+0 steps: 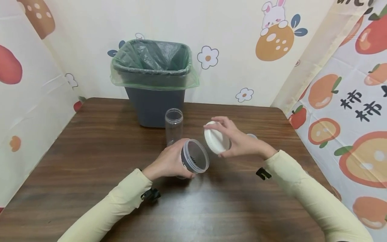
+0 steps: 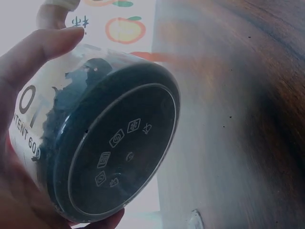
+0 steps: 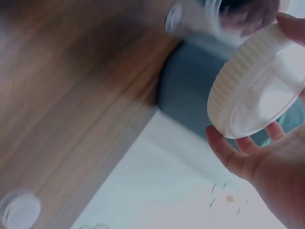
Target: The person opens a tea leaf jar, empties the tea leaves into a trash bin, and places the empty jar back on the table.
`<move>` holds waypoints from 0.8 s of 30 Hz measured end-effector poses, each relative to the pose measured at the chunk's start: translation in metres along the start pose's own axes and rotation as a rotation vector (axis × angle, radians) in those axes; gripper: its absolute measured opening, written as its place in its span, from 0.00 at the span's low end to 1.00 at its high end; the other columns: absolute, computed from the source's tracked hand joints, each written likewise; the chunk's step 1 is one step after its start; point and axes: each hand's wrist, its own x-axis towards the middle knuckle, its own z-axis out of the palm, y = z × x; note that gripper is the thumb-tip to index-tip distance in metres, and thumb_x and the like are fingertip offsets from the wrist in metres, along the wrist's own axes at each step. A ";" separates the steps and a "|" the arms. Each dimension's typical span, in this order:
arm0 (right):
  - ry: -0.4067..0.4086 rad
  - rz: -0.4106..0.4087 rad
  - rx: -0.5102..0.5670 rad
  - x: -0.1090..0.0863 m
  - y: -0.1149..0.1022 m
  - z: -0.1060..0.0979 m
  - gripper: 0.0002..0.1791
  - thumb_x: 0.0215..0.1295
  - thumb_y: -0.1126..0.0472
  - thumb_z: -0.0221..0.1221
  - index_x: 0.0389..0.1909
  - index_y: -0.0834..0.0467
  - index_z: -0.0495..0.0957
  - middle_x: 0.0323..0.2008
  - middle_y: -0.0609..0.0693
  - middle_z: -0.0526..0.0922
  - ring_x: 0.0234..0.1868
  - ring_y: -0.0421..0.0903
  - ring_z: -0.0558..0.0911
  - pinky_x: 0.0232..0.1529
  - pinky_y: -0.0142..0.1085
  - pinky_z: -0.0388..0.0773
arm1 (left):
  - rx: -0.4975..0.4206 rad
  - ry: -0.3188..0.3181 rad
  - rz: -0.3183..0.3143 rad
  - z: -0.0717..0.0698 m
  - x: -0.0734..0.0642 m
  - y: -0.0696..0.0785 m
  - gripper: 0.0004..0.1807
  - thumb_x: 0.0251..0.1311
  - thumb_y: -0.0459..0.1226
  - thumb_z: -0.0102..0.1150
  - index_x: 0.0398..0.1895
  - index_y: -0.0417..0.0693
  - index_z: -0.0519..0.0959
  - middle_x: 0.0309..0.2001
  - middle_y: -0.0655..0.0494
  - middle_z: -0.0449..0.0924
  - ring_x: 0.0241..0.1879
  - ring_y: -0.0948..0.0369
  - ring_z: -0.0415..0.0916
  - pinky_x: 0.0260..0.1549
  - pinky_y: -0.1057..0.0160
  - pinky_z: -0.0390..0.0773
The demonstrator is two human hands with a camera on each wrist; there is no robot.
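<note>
My left hand (image 1: 172, 161) grips a clear plastic jar (image 1: 195, 156) around its side, above the table. The jar is tilted, its uncovered threaded mouth facing right and up. In the left wrist view its dark, rounded base (image 2: 124, 148) shows moulded marks, with printed lettering on the side; I cannot tell whether the dark part is contents. My right hand (image 1: 239, 139) holds a white ridged screw lid (image 1: 216, 137) by its rim, fingers and thumb on opposite edges. The lid (image 3: 257, 86) stands on edge, apart from the jar's mouth.
An uncapped clear bottle (image 1: 174, 124) stands just behind my left hand. Further back is a dark grey bin (image 1: 157, 101) with a green liner (image 1: 154, 85). A small round cap (image 3: 21, 210) lies on the brown table (image 1: 90, 151), partly hidden by my right wrist in the head view.
</note>
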 end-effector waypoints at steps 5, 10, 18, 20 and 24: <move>0.026 0.064 -0.085 0.001 0.027 -0.020 0.53 0.38 0.61 0.75 0.70 0.48 0.60 0.68 0.59 0.50 0.63 0.62 0.53 0.51 0.60 0.62 | 0.002 0.010 0.007 0.000 -0.002 0.001 0.54 0.19 0.46 0.82 0.60 0.45 0.69 0.53 0.52 0.75 0.49 0.59 0.72 0.49 0.54 0.73; 0.036 0.173 -0.106 0.003 0.053 -0.030 0.53 0.38 0.64 0.74 0.70 0.51 0.60 0.68 0.62 0.49 0.61 0.64 0.51 0.52 0.61 0.59 | 0.000 0.015 0.008 0.000 -0.005 0.001 0.55 0.18 0.47 0.82 0.61 0.46 0.69 0.53 0.53 0.75 0.49 0.60 0.72 0.49 0.54 0.73; -0.003 0.353 -0.089 0.005 0.086 -0.028 0.52 0.41 0.67 0.70 0.72 0.50 0.58 0.70 0.61 0.47 0.61 0.64 0.51 0.50 0.62 0.59 | 0.003 0.003 0.006 0.000 -0.006 0.001 0.54 0.19 0.48 0.81 0.60 0.49 0.69 0.51 0.59 0.74 0.48 0.62 0.72 0.48 0.55 0.73; -0.016 0.388 -0.094 0.006 0.093 -0.025 0.52 0.42 0.67 0.70 0.72 0.49 0.58 0.70 0.61 0.47 0.61 0.64 0.51 0.50 0.62 0.59 | 0.002 0.000 0.008 0.000 -0.006 0.001 0.54 0.19 0.47 0.81 0.61 0.48 0.69 0.51 0.58 0.74 0.48 0.61 0.72 0.48 0.54 0.73; -0.049 0.460 -0.105 0.008 0.108 -0.016 0.52 0.42 0.66 0.69 0.72 0.50 0.58 0.70 0.62 0.47 0.62 0.66 0.51 0.50 0.63 0.58 | 0.002 -0.007 0.014 0.001 -0.005 0.002 0.54 0.19 0.47 0.82 0.61 0.47 0.69 0.51 0.58 0.74 0.49 0.61 0.72 0.48 0.54 0.73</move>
